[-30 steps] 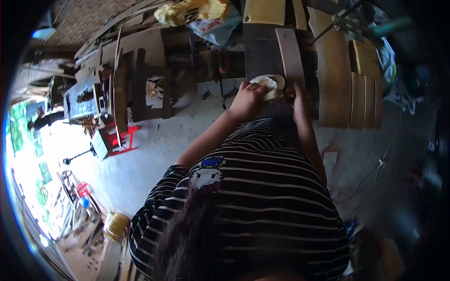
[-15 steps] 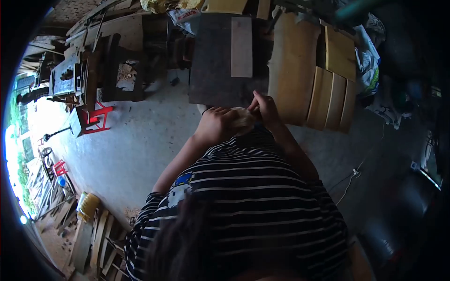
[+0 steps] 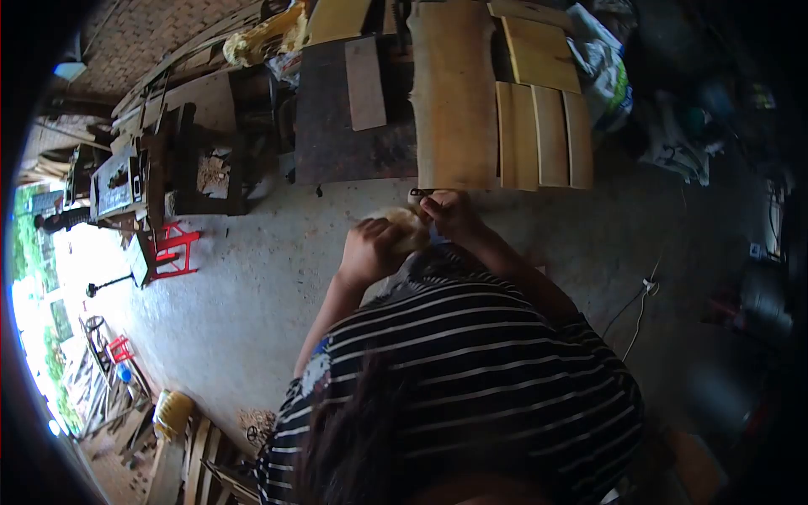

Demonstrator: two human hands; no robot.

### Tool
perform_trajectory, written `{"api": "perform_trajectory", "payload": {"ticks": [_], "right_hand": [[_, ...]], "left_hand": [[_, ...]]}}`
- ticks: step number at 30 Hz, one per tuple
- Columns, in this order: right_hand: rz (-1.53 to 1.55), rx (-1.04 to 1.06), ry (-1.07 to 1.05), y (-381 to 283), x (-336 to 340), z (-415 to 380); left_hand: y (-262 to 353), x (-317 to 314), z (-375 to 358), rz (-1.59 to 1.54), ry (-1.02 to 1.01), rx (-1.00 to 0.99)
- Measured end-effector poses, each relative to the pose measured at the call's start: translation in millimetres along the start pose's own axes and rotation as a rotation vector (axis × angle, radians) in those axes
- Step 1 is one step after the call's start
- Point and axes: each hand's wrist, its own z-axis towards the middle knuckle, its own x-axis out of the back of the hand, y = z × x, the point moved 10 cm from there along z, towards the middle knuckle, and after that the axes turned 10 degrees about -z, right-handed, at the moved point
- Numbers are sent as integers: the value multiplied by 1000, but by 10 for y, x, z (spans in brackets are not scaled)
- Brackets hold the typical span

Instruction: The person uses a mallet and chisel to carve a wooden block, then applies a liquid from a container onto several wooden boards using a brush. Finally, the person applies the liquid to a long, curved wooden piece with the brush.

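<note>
My left hand point(image 3: 368, 252) is wrapped round a pale, rounded piece that looks like wood point(image 3: 410, 229), held just in front of my striped shirt. Close against its right side, my right hand point(image 3: 455, 217) is closed on a slim tool point(image 3: 417, 193), whose dark end with a small loop sticks out past the thumb. The tool's other end is hidden between the hands and the pale piece, so I cannot tell its kind. Both hands are above the floor, just short of the work table's near edge.
A dark board point(image 3: 337, 156) lies ahead with a thin plank point(image 3: 364, 84) on it. Beside it is a wide wooden slab point(image 3: 454, 101) and several smaller boards point(image 3: 551, 139). A red stool point(image 3: 174, 248) stands left; a yellow container point(image 3: 172, 414) sits by scrap wood. A cable point(image 3: 637, 316) crosses the floor at right.
The view has swung, so the table sits further left and up. My right hand has turned, and the tool's dark looped end now shows. The left hand keeps its hold on the pale piece.
</note>
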Motion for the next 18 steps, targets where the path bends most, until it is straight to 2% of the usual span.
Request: {"api": "perform_trajectory", "payload": {"ticks": [2,3,7,9,11,13,15,18], "right_hand": [[-38,118,14,23,19,-189],[-67,108,1,150,72,-287],[-27,-12,-119,335,184,-789],[31,-285,-233,636,205,-973],[20,-331,-210,771,260,-1049],[-72,-77,-136,689,347,-1022],[-101,-88,-198,707,421,-1041],[111,-87,-448,745,447,-1073]], "left_hand": [[152,-147,-131,-51,10,-35],[178,-252,-173,-76,31,-31],[449,-688,-537,-140,69,2],[533,-872,-678,-202,154,54],[702,-965,-648,-226,137,63],[795,-1082,-549,-204,34,154],[762,-1161,-475,-227,-32,191],[795,-1160,-284,-198,-23,202]]}}
